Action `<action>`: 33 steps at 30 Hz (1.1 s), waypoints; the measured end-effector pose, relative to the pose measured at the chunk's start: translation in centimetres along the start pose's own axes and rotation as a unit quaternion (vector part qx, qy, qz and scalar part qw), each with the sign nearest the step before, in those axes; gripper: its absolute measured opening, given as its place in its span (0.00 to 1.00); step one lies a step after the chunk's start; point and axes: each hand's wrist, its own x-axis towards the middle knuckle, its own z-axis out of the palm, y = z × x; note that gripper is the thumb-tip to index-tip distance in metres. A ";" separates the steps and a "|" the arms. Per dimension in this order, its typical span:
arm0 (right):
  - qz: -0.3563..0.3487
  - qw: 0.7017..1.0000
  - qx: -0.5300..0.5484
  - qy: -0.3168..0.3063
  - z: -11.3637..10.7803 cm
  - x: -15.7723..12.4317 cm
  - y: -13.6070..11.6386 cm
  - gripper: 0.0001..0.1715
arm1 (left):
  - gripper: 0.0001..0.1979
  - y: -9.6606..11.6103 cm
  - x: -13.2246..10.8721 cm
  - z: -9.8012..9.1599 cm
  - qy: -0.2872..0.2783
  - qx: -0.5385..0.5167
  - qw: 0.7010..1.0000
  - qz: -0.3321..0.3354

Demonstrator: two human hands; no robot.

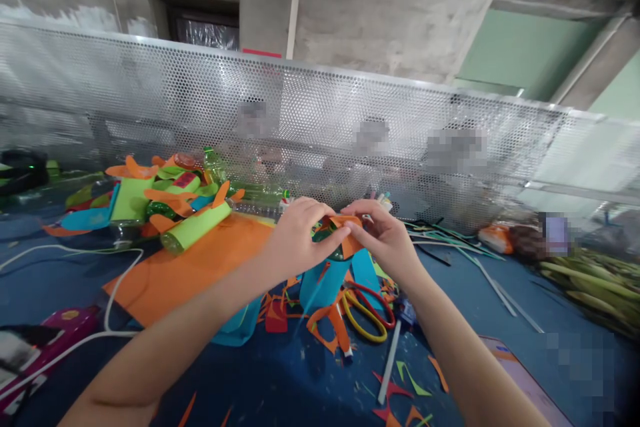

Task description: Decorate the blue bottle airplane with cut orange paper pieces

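My left hand (300, 233) and my right hand (383, 237) meet above the blue table, fingers pinched together on an orange paper piece (347, 223). That piece sits on top of a green bottle wrapped in a blue sleeve (325, 280), which stands upright under my hands. Both hands are closed around the orange piece and the bottle's top. Red-and-yellow handled scissors (367, 310) lie just below my right wrist.
A large orange sheet (190, 267) lies at left. Behind it is a heap of decorated bottles in green, blue and orange (170, 203). Paper scraps (400, 390), a white stick (389, 363), a white cable (113, 300), a pink tool (45, 340). A perforated metal screen (320, 113) closes the back, with people behind it.
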 end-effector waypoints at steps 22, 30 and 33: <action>0.007 0.999 0.029 -0.040 -0.6 -1.6 -2.0 0.07 | 0.05 1.6 0.4 -2.5 -0.148 -0.111 0.980 -0.068; 0.067 0.996 0.060 -0.021 -0.3 -1.6 -2.2 0.08 | 0.06 1.6 0.4 -3.2 -0.159 -0.120 0.976 -0.087; 0.056 0.996 0.060 -0.025 0.0 -1.7 -2.2 0.06 | 0.06 1.6 0.5 -3.7 -0.167 -0.142 0.971 -0.090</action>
